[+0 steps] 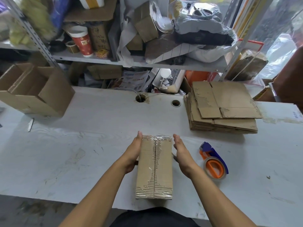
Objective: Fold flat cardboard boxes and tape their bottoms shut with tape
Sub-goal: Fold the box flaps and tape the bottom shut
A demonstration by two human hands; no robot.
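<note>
Left hand: left hand (pixel 133 153) lies flat against the left side of the taped box (pixel 155 167), fingers straight, thumb tucked near the lower edge; it touches, not grips
Right hand: right hand (pixel 181 154) is spread, fingers straight, just beside the right side of the box, seemingly apart from it
Box place: on the bench (pixel 91 145) at 6 o'clock, bottom face up, clear tape running along the centre seam and over both ends
Step in hand: judged to be squaring and lifting away the sealed box
How to do it well: press both palms evenly on opposite sides, keep the walls square, check that the tape lies smooth at the far and near ends before turning it over
Tape dispenser: one tape dispenser (pixel 214 161), at 3 o'clock of the box, near the right hand
Flat boxes: one stack of flat boxes (pixel 223 107) at 1 o'clock, sheets too many to count
Open boxes: one open box (pixel 35 89) at 10 o'clock
Taped boxes: one
Hands: two
</note>
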